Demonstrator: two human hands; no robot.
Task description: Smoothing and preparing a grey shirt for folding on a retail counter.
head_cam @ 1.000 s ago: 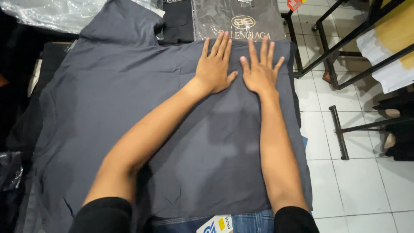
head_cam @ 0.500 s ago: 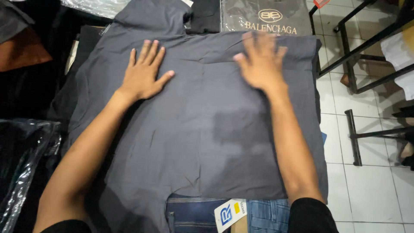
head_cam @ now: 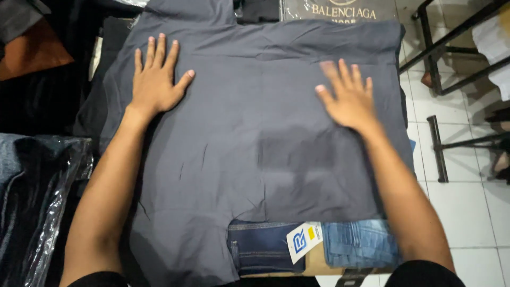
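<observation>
Head view: left hand [head_cam: 155,79] and right hand [head_cam: 348,95], both flat with fingers spread, palms pressed on dark grey garment [head_cam: 255,138], well apart. Garment lies across folded blue jeans [head_cam: 313,247] bearing a paper tag [head_cam: 304,240]; tiled floor [head_cam: 467,175] right.

two hands: left hand [head_cam: 155,79], right hand [head_cam: 348,98]. one dark grey shirt [head_cam: 255,143] spread flat. one pair of blue jeans [head_cam: 319,247] with one paper tag [head_cam: 304,240]. one printed bag [head_cam: 340,10] at top. one clear plastic wrap [head_cam: 40,196] at left. two black metal frames [head_cam: 441,48] on tiled floor.
</observation>
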